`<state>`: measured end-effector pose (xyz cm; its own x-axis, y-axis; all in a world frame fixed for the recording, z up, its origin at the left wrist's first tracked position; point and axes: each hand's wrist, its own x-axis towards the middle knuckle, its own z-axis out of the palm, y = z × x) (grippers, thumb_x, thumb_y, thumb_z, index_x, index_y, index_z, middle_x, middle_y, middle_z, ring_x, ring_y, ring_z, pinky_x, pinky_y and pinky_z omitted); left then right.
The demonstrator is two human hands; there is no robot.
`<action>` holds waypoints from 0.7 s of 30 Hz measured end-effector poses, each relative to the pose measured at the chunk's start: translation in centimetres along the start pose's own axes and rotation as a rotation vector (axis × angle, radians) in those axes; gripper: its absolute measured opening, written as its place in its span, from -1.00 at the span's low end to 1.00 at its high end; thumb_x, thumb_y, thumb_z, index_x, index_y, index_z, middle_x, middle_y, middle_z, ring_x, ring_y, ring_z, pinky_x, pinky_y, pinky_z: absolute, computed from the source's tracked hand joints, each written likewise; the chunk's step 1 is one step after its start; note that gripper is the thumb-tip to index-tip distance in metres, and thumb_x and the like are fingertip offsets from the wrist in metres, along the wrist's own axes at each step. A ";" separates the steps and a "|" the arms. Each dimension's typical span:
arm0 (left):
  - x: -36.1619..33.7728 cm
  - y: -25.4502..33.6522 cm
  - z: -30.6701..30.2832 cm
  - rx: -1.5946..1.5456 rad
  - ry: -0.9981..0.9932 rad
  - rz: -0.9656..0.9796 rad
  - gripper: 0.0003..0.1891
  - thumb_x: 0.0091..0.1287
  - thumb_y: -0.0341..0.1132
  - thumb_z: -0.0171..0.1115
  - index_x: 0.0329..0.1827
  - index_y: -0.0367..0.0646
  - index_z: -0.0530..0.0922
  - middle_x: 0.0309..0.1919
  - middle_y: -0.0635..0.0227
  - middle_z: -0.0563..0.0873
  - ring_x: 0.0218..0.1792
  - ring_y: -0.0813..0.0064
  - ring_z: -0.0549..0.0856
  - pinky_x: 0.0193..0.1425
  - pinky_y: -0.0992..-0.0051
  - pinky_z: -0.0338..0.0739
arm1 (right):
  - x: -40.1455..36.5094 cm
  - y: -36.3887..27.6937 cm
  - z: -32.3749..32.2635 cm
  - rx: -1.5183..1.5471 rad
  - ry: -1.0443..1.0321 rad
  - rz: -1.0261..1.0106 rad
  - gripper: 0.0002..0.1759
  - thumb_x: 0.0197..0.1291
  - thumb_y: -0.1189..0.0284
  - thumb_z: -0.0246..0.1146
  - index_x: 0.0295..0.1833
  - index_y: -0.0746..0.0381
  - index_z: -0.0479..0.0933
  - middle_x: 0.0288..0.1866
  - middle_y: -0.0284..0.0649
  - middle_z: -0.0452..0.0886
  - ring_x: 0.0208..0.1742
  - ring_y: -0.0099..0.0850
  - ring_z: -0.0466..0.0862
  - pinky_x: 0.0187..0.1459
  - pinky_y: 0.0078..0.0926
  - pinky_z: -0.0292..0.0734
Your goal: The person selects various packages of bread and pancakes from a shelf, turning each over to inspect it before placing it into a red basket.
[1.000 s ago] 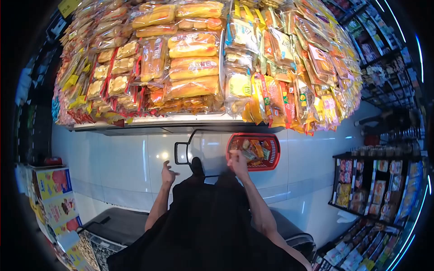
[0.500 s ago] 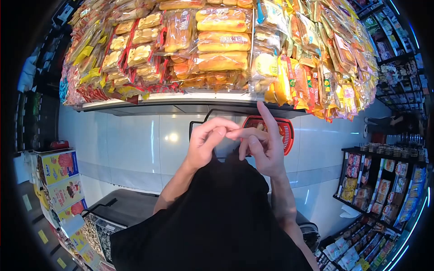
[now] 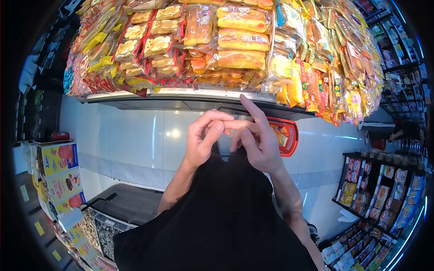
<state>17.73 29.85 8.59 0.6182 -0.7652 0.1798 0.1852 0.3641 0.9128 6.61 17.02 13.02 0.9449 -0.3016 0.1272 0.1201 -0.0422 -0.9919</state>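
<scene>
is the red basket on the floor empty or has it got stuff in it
Not empty: the red basket has yellow and orange packets inside. How full it is cannot be told.

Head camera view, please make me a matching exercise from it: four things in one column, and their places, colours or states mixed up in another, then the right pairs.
Things:
1. Basket
2. Left hand
3. Right hand
4. Wrapped bread rolls

Places, colours or states:
A. Golden, in clear packaging on the display
B. One finger stretched out towards the display's front edge
C. Red, down on the floor
D. Fingers bent, nearer the picture's left side

Right pairs: 1-C, 2-D, 3-B, 4-A
</scene>
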 end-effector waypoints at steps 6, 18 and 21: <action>0.0 0.0 -0.5 0.087 -0.011 -0.062 -0.78 0.44 -0.39 0.11 0.00 -0.38 0.53 -0.22 0.21 0.69 -0.27 0.56 0.60 -0.12 0.54 0.49 | 0.0 -0.2 0.5 0.131 0.049 0.148 -0.34 0.35 0.64 -0.10 0.55 0.25 -0.03 -0.10 -0.18 0.71 -0.44 -0.57 0.62 -0.27 -0.63 0.54; 0.7 -2.1 2.5 0.127 -0.008 -0.139 -0.78 0.34 -0.51 0.22 0.02 -0.36 0.55 -0.16 0.34 0.66 -0.15 0.64 0.63 -0.02 0.61 0.45 | -1.5 1.1 -3.5 0.406 0.039 0.163 -0.31 0.28 0.70 -0.16 0.55 0.27 -0.05 0.07 -0.01 0.66 -0.39 -0.54 0.67 -0.30 -0.62 0.52; 1.1 -3.2 4.6 0.166 0.011 -0.164 -0.79 0.34 -0.50 0.23 0.01 -0.36 0.57 -0.21 0.36 0.66 -0.21 0.67 0.60 -0.10 0.62 0.46 | -2.4 1.0 -6.0 0.387 0.032 0.205 -0.31 0.26 0.69 -0.17 0.53 0.29 -0.02 0.05 -0.04 0.67 -0.37 -0.54 0.68 -0.28 -0.62 0.52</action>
<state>14.27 25.40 7.54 0.5984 -0.8009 0.0207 0.1564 0.1421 0.9774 2.66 12.00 11.77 0.9519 -0.2963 -0.0784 0.0420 0.3797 -0.9242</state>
